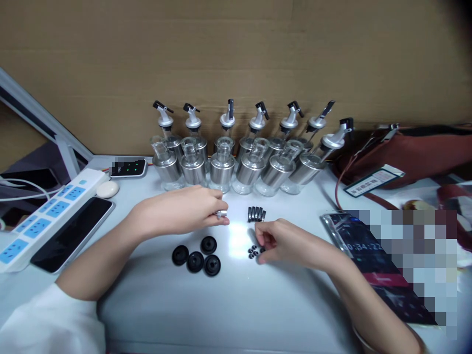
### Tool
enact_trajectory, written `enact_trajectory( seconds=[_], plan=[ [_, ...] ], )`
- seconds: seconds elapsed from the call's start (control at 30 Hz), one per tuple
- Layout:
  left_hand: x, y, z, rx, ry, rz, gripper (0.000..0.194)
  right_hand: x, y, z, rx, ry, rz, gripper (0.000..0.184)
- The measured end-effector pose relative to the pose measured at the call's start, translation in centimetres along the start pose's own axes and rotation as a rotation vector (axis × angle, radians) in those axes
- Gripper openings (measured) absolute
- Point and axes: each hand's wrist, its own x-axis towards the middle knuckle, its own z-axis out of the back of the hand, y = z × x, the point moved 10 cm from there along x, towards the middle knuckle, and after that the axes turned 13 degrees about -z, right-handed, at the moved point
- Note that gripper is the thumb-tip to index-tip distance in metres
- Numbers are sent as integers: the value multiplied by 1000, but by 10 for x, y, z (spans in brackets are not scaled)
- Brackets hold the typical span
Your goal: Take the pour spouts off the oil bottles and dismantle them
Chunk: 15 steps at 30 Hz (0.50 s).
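My left hand (184, 209) is closed around a small silver pourer spout (221, 213), whose end sticks out past the fingertips. Below it on the table lie several round black caps (195, 262). My right hand (283, 242) reaches down to a cluster of small black plugs (252, 252). Its thumb and index finger are apart, with one plug between them and the other fingers curled in. Just beyond this hand, short black flip levers (256, 214) lie side by side in a row.
Glass bottles with steel sleeves (222, 169) stand at the back, several with silver pourers (228, 119). At left are a power strip (47, 219), phone (73, 235), round white case (107, 188) and small display device (128, 168). A tablet (372, 260) and brown bag (413, 157) lie right.
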Motion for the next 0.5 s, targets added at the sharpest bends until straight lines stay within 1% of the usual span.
enact_trajectory(
  seconds=[0.17,0.37,0.5],
  plan=[
    [0,2,-1,-4,5,18,29,-1,-1,-5,35,13,-20,17],
    [0,1,-1,0,6,11,31,-3,2,-5,-19,6,-39,17],
    [-1,1,-1,5,16,25,29,-3,5,-1,-37,-24,8,20]
  ],
)
